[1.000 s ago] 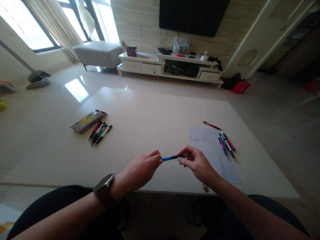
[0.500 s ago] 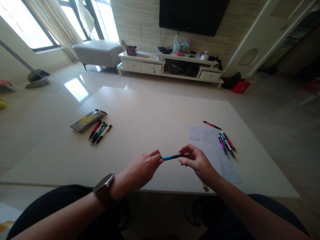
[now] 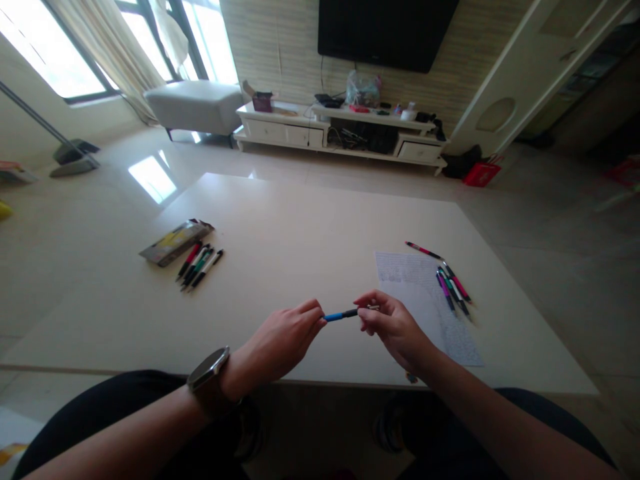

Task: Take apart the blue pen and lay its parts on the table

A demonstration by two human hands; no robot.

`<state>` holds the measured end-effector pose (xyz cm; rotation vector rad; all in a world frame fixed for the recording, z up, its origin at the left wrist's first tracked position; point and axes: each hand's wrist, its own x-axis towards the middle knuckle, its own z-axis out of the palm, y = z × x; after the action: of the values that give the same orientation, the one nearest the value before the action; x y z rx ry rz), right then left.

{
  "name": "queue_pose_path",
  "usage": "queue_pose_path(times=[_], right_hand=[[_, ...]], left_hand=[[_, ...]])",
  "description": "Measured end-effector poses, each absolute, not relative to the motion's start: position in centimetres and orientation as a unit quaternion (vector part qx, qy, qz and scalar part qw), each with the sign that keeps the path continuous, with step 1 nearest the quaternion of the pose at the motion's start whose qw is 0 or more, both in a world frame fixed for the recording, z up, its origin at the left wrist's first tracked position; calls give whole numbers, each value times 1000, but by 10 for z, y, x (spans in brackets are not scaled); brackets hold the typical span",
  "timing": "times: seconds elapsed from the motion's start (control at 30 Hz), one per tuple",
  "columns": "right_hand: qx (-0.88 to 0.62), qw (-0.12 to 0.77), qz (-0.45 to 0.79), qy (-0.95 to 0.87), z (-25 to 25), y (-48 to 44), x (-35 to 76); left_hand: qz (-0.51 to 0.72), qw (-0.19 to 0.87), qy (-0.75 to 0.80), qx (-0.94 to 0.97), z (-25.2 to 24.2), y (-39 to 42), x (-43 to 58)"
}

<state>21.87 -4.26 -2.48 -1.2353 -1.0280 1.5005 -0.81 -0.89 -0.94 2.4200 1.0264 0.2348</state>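
Observation:
A blue and black pen (image 3: 341, 315) is held level above the near edge of the white table (image 3: 300, 233). My left hand (image 3: 280, 343), with a watch on the wrist, pinches its blue end. Pinching the dark tip end is my right hand (image 3: 393, 327), fingers curled round it. Both hands are closed on the pen.
Several pens (image 3: 199, 264) lie beside a yellow packet (image 3: 175, 241) on the table's left. A written sheet of paper (image 3: 430, 303) with several pens (image 3: 453, 283) lies on the right. Beyond the table are a TV stand (image 3: 345, 133) and a grey ottoman (image 3: 197, 107).
My right hand's fingers have closed further round the pen's tip end. The pen and my left hand stay in place.

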Motion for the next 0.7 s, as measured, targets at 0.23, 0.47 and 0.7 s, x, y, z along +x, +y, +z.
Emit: queue_pose_path(times=[0.23, 0.47, 0.7], right_hand=[[-512, 447, 591, -435, -26, -41, 219], [-512, 446, 592, -434, -25, -42, 219], [-581, 397, 515, -490, -28, -39, 221]], left_hand=[[84, 247, 374, 890, -10, -10, -8], [83, 250, 376, 888, -10, -9, -8], [90, 247, 386, 884, -10, -9, -8]])
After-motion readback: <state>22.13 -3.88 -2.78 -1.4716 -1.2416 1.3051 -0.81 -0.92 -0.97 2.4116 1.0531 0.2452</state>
